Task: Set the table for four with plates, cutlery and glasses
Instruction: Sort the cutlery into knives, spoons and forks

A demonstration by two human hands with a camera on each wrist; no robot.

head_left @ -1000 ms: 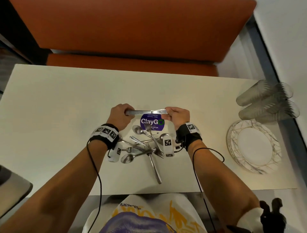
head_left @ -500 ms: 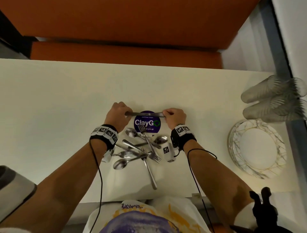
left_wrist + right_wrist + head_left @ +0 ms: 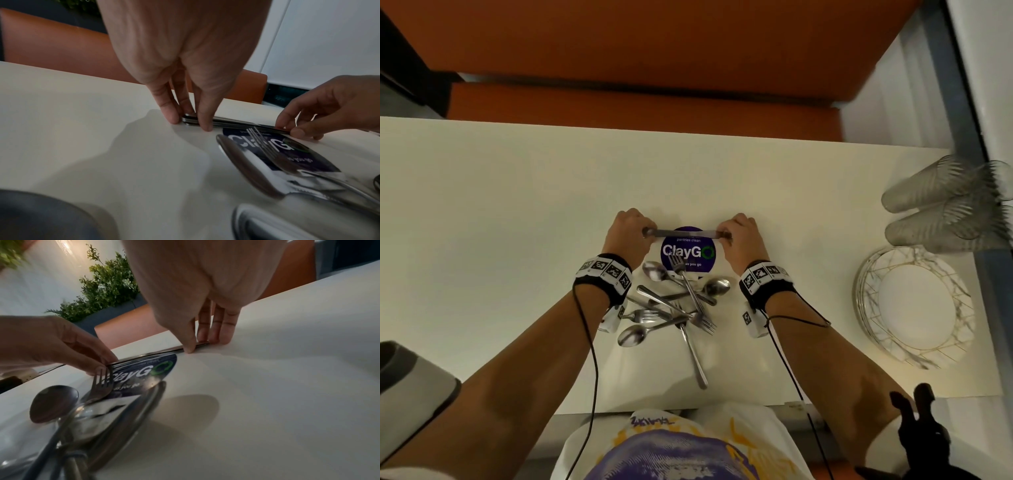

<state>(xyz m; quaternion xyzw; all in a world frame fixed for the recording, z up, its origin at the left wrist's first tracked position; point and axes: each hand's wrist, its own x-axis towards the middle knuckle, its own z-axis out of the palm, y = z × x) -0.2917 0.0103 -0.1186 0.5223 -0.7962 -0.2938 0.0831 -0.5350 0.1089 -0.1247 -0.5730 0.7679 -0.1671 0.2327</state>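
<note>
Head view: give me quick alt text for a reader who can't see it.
Both hands, left hand and right hand, pinch the ends of a stack of knives on a white table, above a jumble of spoons and forks. Stacked plates and glasses sit at right.

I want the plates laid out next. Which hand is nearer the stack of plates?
Right. The right hand pinches one end of the bundled knives mid-table, on the side toward the plates at the table's right edge; the left hand holds the far end.
</note>
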